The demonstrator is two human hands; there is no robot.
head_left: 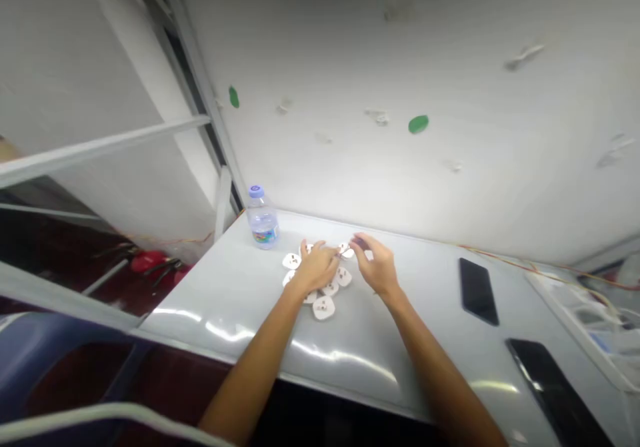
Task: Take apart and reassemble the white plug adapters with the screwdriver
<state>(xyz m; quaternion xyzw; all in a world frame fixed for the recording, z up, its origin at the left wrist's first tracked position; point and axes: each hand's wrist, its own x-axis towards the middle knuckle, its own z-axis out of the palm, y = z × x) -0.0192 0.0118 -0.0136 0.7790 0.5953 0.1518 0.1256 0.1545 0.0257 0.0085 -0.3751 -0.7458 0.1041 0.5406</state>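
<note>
Several white plug tops (323, 307) lie in a cluster on the white table (220, 300), pins facing up. My left hand (316, 267) rests over the cluster with fingers curled, pinching something small toward the right. My right hand (374, 262) sits just right of the cluster, fingers bent in a pinch on a thin dark tool, possibly a screwdriver, that points at a plug (345, 251) between both hands. What my left fingers grip is too small to name.
A small water bottle (262, 219) with a blue cap stands at the back left of the table. Two black phones (477, 291) (557, 390) lie to the right. A white tray (595, 320) with wires sits at far right; red pliers (155, 263) lie lower left.
</note>
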